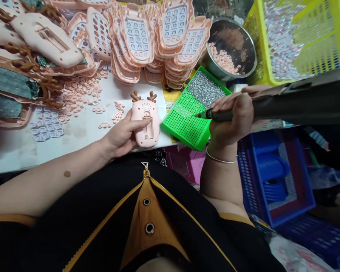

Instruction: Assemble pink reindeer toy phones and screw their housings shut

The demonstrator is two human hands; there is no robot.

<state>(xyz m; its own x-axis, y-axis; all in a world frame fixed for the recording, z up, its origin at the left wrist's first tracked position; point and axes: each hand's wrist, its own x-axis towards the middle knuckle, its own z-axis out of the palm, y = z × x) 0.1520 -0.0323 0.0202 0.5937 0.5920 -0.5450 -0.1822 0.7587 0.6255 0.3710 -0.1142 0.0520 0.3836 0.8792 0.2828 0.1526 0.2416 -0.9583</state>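
Note:
My left hand (121, 132) is closed around a pink toy phone (146, 132) with brown antlers, its back and uncovered battery compartment facing up. The thumb lies across the top of that compartment. In my right hand (234, 115) is a dark electric screwdriver (277, 105), its body reaching off to the right. The bit (197, 115) points left, over the green perforated tray (181, 132); whether a screw sits on its tip is too small to tell. Many small silver screws (205, 88) lie heaped in the tray's far end.
Stacked pink phone shells with keypads (137, 39) stand at the back. Assembled toy phones and open shells (42, 37) pile up at left, near loose pink pieces (82, 90). A metal bowl (251, 56) and a yellow basket (255, 37) stand back right; blue crates (303, 204) are lower right.

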